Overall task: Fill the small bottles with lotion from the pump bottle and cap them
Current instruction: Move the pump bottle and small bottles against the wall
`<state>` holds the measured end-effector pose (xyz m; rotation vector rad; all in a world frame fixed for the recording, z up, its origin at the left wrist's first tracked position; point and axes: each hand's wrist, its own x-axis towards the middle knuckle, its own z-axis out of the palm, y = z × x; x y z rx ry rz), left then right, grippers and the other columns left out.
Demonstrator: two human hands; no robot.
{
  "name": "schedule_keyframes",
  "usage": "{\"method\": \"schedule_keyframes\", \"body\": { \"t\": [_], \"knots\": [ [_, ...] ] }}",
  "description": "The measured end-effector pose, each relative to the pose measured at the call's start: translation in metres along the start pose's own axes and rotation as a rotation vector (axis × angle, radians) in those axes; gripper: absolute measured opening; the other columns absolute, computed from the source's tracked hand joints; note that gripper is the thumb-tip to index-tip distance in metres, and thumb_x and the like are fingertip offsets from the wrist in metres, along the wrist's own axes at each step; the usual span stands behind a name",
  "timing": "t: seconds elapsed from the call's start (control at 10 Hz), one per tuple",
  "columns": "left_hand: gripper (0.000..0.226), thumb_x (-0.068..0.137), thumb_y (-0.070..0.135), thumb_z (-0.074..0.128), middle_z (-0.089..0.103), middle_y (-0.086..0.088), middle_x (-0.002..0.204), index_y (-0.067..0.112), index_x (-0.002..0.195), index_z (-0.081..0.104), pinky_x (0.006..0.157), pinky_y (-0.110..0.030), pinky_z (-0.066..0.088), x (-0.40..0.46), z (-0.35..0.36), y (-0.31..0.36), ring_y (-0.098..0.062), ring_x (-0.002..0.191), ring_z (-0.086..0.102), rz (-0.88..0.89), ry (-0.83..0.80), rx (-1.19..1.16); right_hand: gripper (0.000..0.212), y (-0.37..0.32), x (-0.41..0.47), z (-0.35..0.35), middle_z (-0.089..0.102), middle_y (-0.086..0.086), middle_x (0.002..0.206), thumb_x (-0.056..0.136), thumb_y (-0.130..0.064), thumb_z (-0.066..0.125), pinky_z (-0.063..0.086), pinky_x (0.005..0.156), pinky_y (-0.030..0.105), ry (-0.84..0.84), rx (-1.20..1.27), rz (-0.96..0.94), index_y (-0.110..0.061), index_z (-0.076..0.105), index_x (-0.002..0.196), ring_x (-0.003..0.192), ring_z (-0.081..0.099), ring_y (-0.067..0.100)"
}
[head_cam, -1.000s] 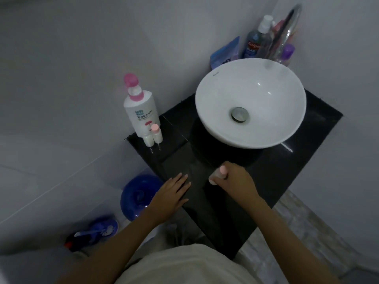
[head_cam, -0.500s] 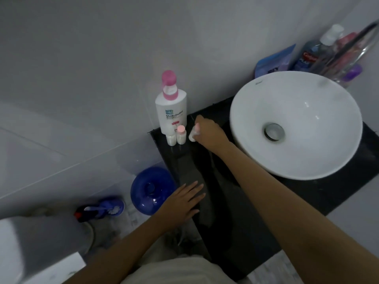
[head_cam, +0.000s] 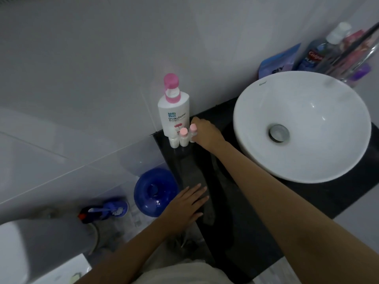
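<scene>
A white pump bottle with a pink pump stands at the back left corner of the black counter. Three small bottles stand in a row in front of it: a white one without a visible cap, one with a pink cap, and a third pink-capped one on the right. My right hand holds this third bottle upright on the counter beside the others. My left hand rests flat with straight fingers on the counter's front left edge.
A white basin fills the counter's right side, with toiletry bottles behind it. On the floor to the left lie a blue round container and a blue toilet brush. A toilet's edge shows at lower left.
My right hand carried the pink-capped small bottle from the counter's front to the row beside the pump bottle and stood it there. My left hand stayed flat on the counter edge.
</scene>
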<state>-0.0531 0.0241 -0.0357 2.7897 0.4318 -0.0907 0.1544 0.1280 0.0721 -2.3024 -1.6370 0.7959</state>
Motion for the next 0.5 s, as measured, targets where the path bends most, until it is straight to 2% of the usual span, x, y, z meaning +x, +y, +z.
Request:
{"method": "schedule_keyframes", "body": {
  "t": [0.2, 0.3, 0.4, 0.5],
  "knots": [
    [0.053, 0.092, 0.046, 0.036, 0.039, -0.001, 0.151, 0.025, 0.141, 0.035, 0.111, -0.045, 0.023, -0.0002, -0.0014, 0.0001, -0.018, 0.141, 0.022, 0.011, -0.024, 0.045, 0.032, 0.0018, -0.0062, -0.0004, 0.062, 0.016, 0.11, 0.084, -0.012, 0.064, 0.046, 0.076, 0.032, 0.001, 0.044, 0.008, -0.004, 0.052, 0.112, 0.097, 0.06, 0.029],
    [0.054, 0.094, 0.044, 0.035, 0.027, -0.001, 0.155, 0.024, 0.144, 0.029, 0.112, -0.048, 0.014, -0.0002, -0.0024, 0.0011, -0.018, 0.144, 0.014, -0.001, -0.051, -0.001, 0.029, 0.0003, -0.008, -0.0024, 0.062, 0.017, 0.11, 0.085, -0.012, 0.062, 0.047, 0.077, 0.034, -0.005, 0.036, 0.017, -0.003, 0.051, 0.111, 0.097, 0.06, 0.031],
    [0.055, 0.096, 0.044, 0.031, 0.021, -0.003, 0.158, 0.022, 0.146, 0.025, 0.113, -0.048, 0.002, 0.0002, -0.0042, -0.0002, -0.018, 0.145, 0.003, 0.015, -0.069, 0.016, 0.03, 0.0011, -0.0069, -0.0033, 0.061, 0.018, 0.11, 0.084, -0.012, 0.062, 0.044, 0.073, 0.032, -0.013, 0.028, 0.019, -0.002, 0.051, 0.11, 0.097, 0.06, 0.033],
    [0.055, 0.097, 0.043, 0.032, 0.018, -0.004, 0.159, 0.021, 0.147, 0.024, 0.113, -0.047, -0.004, 0.001, -0.0074, 0.0013, -0.018, 0.144, -0.002, 0.014, -0.077, 0.005, 0.03, 0.0008, -0.0076, -0.0034, 0.061, 0.019, 0.108, 0.083, -0.013, 0.061, 0.045, 0.071, 0.032, -0.014, 0.033, 0.029, -0.003, 0.05, 0.109, 0.094, 0.06, 0.033]
  ]
}}
